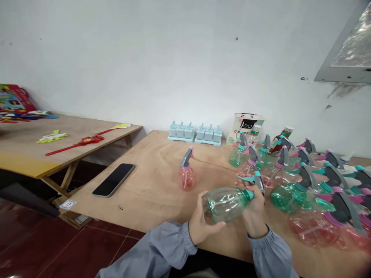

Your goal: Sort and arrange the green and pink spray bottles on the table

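Observation:
A green spray bottle (228,202) lies on its side in the air above the table's front edge, its grey and teal trigger head pointing right. Wrapped round its base is my left hand (203,222), thumb below and fingers behind. My right hand (255,212) grips the neck at the teal collar, and some of its fingers are hidden behind the bottle. A pink spray bottle (186,177) with a grey and pink head stands upright on the table, beyond my left hand. Right of my right hand stands another green spray bottle (288,197).
Several pink and green spray bottles crowd the table's right side. Against the wall are two light-blue popsicle moulds (181,132) and a printed box (243,129). A phone (113,180) lies at the left. Another table (23,146) holds red and yellow hand-shaped toys (87,141).

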Motion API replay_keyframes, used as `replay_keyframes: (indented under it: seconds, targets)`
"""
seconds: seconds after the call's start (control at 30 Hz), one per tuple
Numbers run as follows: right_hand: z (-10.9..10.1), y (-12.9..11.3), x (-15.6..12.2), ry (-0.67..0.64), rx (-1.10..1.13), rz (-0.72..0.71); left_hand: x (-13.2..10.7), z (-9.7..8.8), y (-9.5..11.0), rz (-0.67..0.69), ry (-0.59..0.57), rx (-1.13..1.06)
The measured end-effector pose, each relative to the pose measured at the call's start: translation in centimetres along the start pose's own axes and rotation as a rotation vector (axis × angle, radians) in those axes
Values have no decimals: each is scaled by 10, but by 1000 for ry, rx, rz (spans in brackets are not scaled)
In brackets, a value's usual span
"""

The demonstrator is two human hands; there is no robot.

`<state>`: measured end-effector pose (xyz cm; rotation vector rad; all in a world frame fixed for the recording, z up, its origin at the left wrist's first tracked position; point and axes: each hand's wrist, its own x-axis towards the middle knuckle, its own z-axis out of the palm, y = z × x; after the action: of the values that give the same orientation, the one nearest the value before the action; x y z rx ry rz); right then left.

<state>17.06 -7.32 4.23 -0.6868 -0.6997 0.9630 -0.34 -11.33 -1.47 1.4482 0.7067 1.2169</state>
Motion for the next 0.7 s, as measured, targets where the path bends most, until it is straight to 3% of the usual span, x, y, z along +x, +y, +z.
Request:
replay_keyframes:
  seconds: [0.1, 0.17, 0.23, 0.3, 0.33, 0.37, 0.4, 0.43, 0.53, 0.6, 0.63, 0.7]
  targets:
    - [-7, -10, -4, -36, -35, -20, -8, 9, -4, 44, -15, 131]
    - [-11, -21, -3, -36, -74, -28, -7, 4, -2, -2, -85, 186]
    - [-18, -36, 0, -21, -168, -51, -2, -15, 4, -114, -293, 248]
    - [-29, -52, 5, 24, -343, -151, 3, -43, 16, -243, -583, 297]
    - [-35, -59, 8, 53, -448, -227, 5, -60, 23, -278, -675, 292]
    - [-41, -66, 11, 84, -549, -311, 8, -76, 31, -285, -683, 279]
    - [-48, -71, 16, 111, -638, -392, 11, -92, 38, -276, -615, 287]
    - [-53, -74, 20, 128, -708, -456, 15, -107, 44, -233, -475, 316]
    - [-66, -71, 37, 113, -842, -534, 32, -140, 50, -16, 99, 433]
    - [-72, -63, 47, 82, -893, -534, 46, -150, 45, 91, 393, 474]
    - [-74, -59, 51, 74, -907, -526, 53, -152, 41, 119, 455, 487]
    - [-77, -50, 55, 88, -931, -498, 70, -151, 33, 148, 412, 495]
